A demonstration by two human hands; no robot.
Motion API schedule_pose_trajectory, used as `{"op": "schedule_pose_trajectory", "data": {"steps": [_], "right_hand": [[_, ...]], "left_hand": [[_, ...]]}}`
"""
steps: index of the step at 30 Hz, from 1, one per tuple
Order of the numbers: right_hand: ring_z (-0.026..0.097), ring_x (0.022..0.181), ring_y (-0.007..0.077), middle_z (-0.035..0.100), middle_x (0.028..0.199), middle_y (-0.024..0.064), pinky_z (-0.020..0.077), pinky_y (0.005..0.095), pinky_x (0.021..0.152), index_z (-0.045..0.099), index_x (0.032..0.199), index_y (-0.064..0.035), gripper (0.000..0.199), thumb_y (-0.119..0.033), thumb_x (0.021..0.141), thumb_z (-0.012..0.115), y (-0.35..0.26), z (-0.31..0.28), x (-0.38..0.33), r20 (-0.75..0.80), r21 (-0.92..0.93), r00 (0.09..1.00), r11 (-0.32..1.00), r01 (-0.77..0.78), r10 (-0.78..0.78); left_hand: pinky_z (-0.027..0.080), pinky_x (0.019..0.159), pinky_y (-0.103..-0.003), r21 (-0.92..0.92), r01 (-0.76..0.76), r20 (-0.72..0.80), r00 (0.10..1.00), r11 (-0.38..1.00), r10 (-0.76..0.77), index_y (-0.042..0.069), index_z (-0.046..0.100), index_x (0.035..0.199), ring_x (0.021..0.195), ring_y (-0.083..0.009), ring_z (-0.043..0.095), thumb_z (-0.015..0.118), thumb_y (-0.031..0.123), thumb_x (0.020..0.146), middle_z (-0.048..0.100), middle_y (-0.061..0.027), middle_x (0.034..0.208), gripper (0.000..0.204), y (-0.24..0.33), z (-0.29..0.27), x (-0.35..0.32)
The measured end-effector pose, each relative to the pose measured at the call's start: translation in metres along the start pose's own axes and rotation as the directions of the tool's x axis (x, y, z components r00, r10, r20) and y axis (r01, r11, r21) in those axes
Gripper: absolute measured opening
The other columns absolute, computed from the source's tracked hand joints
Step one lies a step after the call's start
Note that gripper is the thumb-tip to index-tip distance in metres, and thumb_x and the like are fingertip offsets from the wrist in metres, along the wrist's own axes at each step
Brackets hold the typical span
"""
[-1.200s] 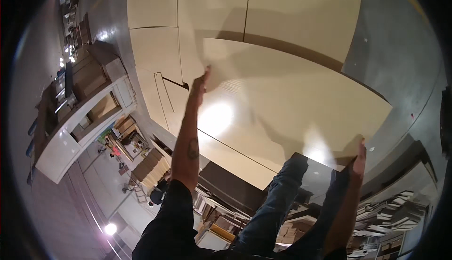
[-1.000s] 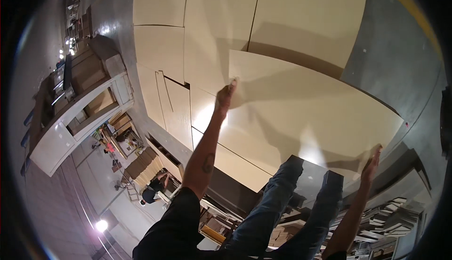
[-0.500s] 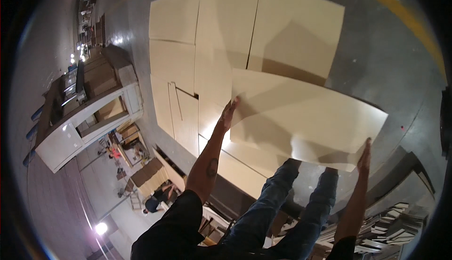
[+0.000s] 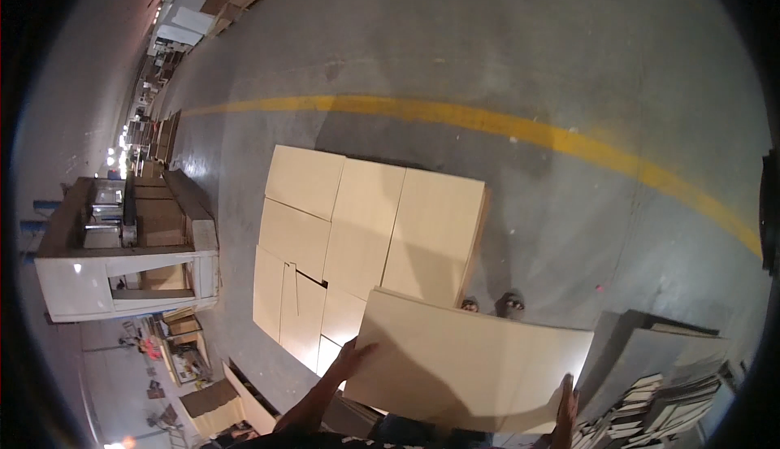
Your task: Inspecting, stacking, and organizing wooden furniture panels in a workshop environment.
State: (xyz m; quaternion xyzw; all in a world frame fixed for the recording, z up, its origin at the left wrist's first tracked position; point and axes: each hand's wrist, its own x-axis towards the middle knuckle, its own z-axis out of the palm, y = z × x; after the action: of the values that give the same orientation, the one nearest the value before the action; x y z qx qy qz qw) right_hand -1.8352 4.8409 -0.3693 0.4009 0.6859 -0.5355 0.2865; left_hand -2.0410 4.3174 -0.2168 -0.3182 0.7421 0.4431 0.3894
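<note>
A wide beige rectangular board [image 4: 467, 360] is held up in front of my body, clear of the floor. My left hand [image 4: 355, 358] grips its left edge, fingers lying over the near face. At the opposite short edge, my right hand [image 4: 566, 400] presses against the board near its lower right corner. Beyond it lies a low stack of similar beige boards [image 4: 357, 225], laid side by side in several piles. The held board hides the stack's near right corner. A narrow dark gap [image 4: 311, 278] shows between some of the boards.
A yellow line [image 4: 390, 108] crosses the grey floor past the stack. At left stands a large white-and-brown machine [image 4: 126, 274]. Offcut strips [image 4: 642, 404] and leaning sheets [image 4: 642, 351] are heaped at lower right. Two shoes [image 4: 491, 304] show beside the stack's right side.
The view has tilted up, showing more floor and the yellow line. Relative to the stack, the held board has come back toward my body, still between both hands.
</note>
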Motion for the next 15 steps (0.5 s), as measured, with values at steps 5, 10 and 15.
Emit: {"op": "schedule_pose_trajectory", "data": {"steps": [5, 10, 15], "right_hand": [[0.047, 0.119, 0.0288, 0.046, 0.133, 0.0194, 0.0337, 0.0372, 0.102, 0.034, 0.139, 0.0008, 0.067, -0.043, 0.091, 0.049, -0.054, -0.072, -0.087, -0.269, 0.120, 0.954, 0.978, 0.171, -0.134], [0.047, 0.120, 0.0299, 0.045, 0.136, 0.0198, 0.0354, 0.0373, 0.100, 0.038, 0.138, -0.0045, 0.050, -0.024, 0.093, 0.048, -0.052, -0.146, -0.063, -0.269, -0.484, 0.741, 0.751, 0.449, -0.616], [0.037, 0.132, 0.0244, 0.031, 0.148, 0.0146, 0.0309, 0.0365, 0.104, 0.023, 0.146, -0.0060, 0.048, -0.019, 0.100, 0.033, -0.136, -0.214, -0.027, -0.209, -0.559, 0.710, 0.678, 0.477, -0.672]], "left_hand": [[0.051, 0.083, -0.028, -0.733, -0.456, 0.041, 0.712, 0.505, 0.701, 0.005, 0.046, 0.132, 0.108, -0.0204, 0.056, 0.063, 0.025, 0.089, 0.056, -0.0140, 0.123, 0.050, 0.029, -0.001, -0.088], [0.043, 0.095, -0.036, -0.473, -0.339, 0.072, 0.905, 0.813, 0.419, 0.007, 0.042, 0.135, 0.109, -0.0236, 0.054, 0.059, 0.041, 0.089, 0.057, -0.0099, 0.120, 0.060, 0.049, -0.038, -0.074], [0.043, 0.097, -0.038, -0.518, -0.791, -0.129, 0.448, 0.325, 0.885, 0.003, 0.040, 0.136, 0.107, -0.0257, 0.057, 0.060, 0.037, 0.089, 0.057, -0.0121, 0.121, 0.062, 0.150, -0.034, -0.095]]}}
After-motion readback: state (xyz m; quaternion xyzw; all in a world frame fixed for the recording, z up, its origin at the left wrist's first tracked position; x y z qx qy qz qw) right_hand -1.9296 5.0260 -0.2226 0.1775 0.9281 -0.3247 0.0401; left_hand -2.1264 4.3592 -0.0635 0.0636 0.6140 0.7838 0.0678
